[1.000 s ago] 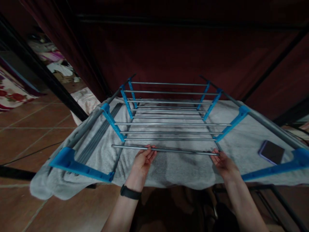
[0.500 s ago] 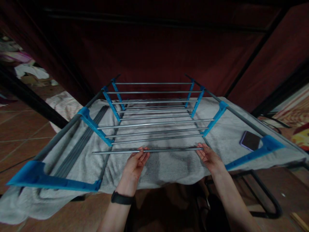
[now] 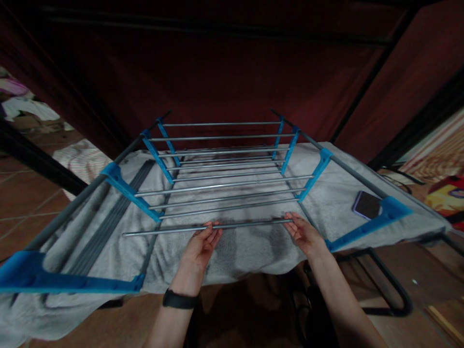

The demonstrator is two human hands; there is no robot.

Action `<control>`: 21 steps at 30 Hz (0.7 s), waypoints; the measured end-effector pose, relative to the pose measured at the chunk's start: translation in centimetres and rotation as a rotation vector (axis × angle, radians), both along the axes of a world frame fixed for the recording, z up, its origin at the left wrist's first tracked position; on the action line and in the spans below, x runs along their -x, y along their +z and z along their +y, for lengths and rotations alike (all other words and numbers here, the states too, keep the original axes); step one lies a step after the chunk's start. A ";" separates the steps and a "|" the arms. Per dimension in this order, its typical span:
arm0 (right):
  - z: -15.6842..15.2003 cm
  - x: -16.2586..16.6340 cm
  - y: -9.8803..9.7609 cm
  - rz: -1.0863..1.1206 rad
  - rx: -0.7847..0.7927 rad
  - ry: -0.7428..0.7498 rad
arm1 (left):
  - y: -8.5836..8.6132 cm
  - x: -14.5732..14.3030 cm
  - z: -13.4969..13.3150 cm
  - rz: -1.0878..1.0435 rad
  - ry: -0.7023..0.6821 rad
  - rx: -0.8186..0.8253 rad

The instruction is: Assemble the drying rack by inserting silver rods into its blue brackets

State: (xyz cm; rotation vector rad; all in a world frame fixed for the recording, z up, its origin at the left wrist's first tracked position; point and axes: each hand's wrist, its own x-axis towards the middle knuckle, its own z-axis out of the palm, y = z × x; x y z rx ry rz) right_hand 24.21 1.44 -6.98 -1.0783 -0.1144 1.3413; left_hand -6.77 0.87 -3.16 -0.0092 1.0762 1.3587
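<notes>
A loose grey metal rod (image 3: pixel 166 230) lies crosswise just in front of a drying rack (image 3: pixel 224 186) made of blue plastic brackets and grey bars. My left hand (image 3: pixel 198 246), with a black watch on the wrist, has its fingers pinched on the rod near its middle. My right hand (image 3: pixel 303 233) grips the rod's right end close to a blue bracket (image 3: pixel 358 227). The rack rests on a light grey towel (image 3: pixel 239 249) spread over a raised surface.
A dark phone (image 3: pixel 366 205) lies on the towel at the right. Several spare grey rods (image 3: pixel 108 224) lie along the rack's left side. Dark red cloth walls and black frame poles rise behind. Tiled floor, laundry and a patterned rug sit at the edges.
The view has swung to the right, so the rack and phone sit further left in frame. Both hands stay on the rod, which now tilts slightly, left end lower.
</notes>
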 end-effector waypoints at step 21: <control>-0.2 2.3 -0.1 0.021 -0.029 0.053 | 0.2 -0.8 -0.1 -0.018 -0.041 0.019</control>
